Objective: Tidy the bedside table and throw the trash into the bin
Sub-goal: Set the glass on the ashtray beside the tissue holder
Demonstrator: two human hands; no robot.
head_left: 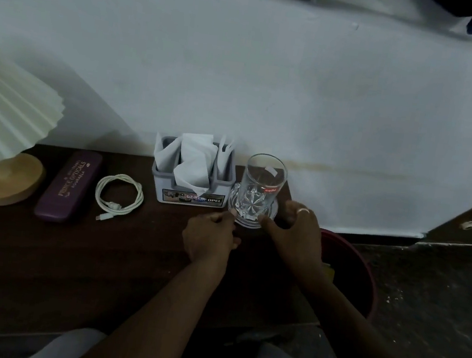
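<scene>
A clear drinking glass [262, 182] stands upright on a cut-glass coaster [273, 209] at the back right of the dark wooden bedside table [67, 262]. My left hand [209, 235] has curled fingers, with a fingertip on the coaster's left front rim. My right hand [293, 234], with a ring on one finger, holds the coaster's right front rim between thumb and bent fingers. A dark red bin [366, 274] stands on the floor just right of the table, partly hidden by my right forearm.
Against the wall, left of the glass, stands a grey tissue holder [190, 194] with white tissues. Further left lie a coiled white cable [120, 195], a purple spectacle case [70, 184] and a lamp with a wooden base [3, 178] and a pleated shade [4, 109].
</scene>
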